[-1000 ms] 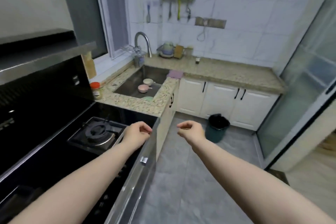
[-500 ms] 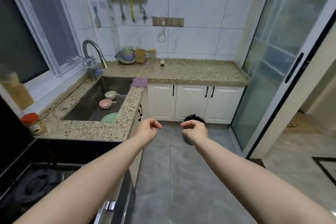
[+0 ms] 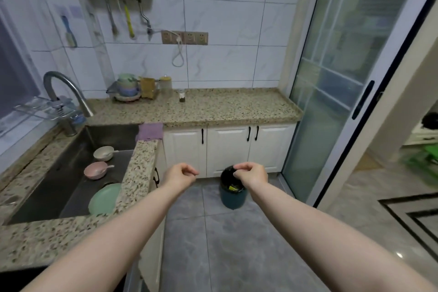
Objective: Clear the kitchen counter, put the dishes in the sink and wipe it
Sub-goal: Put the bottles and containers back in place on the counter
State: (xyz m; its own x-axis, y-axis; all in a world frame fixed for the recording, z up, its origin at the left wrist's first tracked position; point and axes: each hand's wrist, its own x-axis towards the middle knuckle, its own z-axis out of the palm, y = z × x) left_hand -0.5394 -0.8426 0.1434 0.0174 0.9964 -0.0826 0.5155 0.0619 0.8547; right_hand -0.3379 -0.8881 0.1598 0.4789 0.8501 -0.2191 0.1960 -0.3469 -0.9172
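Granite bench [image 3: 213, 106] looks cleared, dishes in sink [image 3: 71, 187]; our hands, left [image 3: 181, 176] and right [image 3: 252, 174], loosely curled, empty. Next: fetch purple cloth [image 3: 150, 131], wipe.

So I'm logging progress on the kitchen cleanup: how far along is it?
Done: a white bowl, pink bowl and green plate lie in the sink. In hand: nothing; the left hand and right hand are empty. Left: wiping, with the purple cloth untouched on the counter.
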